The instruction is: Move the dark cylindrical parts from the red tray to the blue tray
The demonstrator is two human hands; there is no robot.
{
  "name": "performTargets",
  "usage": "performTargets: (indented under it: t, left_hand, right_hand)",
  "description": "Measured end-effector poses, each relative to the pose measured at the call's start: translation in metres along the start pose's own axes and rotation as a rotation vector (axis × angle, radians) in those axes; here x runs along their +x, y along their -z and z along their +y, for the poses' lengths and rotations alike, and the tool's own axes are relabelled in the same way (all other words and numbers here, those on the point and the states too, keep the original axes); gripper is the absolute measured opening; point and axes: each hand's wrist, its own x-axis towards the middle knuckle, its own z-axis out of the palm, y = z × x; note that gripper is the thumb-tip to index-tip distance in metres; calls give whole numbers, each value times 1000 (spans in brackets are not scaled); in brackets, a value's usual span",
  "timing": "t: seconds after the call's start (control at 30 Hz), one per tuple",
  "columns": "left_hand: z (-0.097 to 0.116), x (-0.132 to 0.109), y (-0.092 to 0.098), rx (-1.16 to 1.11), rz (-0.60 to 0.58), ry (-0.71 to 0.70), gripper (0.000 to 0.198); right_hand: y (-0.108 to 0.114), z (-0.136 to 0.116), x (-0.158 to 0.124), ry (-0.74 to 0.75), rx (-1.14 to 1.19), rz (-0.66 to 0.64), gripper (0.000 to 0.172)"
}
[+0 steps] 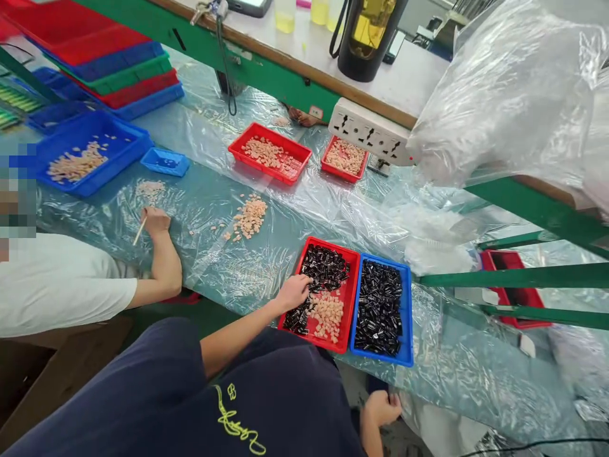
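My left hand (294, 292) reaches over the left side of a red tray (351, 298), its fingers curled down at the small black pieces (325, 266); what is between the fingertips, if anything, is hidden. Small beige pieces (327, 314) lie in the near part of that tray. Against its right side stands a blue tray (406, 311) full of similar black pieces (379, 308). My right hand (383, 408) is low, just off the table's front edge, right of my body. Its fingers are closed, and I cannot make out anything in them.
On the left, a co-worker's hand (156, 221) holds a thin stick (139, 231) near a beige pile. Loose beige pieces (250, 217) lie mid-table. Behind are red trays (297, 179) and a power strip (371, 132). Plastic bags (518, 95) hang right, above green bars (514, 277).
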Motion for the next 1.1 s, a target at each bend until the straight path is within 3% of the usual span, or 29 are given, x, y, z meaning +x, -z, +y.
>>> performTargets:
  t: [0.1, 0.2, 0.33, 0.47, 0.6, 0.73, 0.93, 1.1]
  left_hand:
    - [18, 22, -16, 30, -59, -165, 28]
    - [27, 42, -29, 87, -89, -253, 31]
    - [30, 59, -42, 152, -118, -307, 35]
    - [33, 71, -46, 196, -165, -302, 37]
    - [42, 81, -46, 174, -183, -213, 35]
    - [55, 74, -48, 48, -120, -58, 35]
    - [96, 19, -75, -253, 21, 179, 33]
    - [130, -29, -93, -456, 87, 204, 23]
  right_hand:
    - [-18, -31, -16, -127, 59, 151, 26]
    - [-26, -53, -18, -158, 170, 271, 29]
    - [-27, -75, -8, -129, 373, 392, 46]
    - [-27, -101, 4, -119, 613, 455, 48]
    - [-20, -112, 14, -19, 828, 345, 38]
    - [-4, -93, 23, 92, 937, 159, 38]
    - [14, -54, 46, 167, 954, -57, 48]
    - [13, -62, 68, 290, 902, -292, 57]
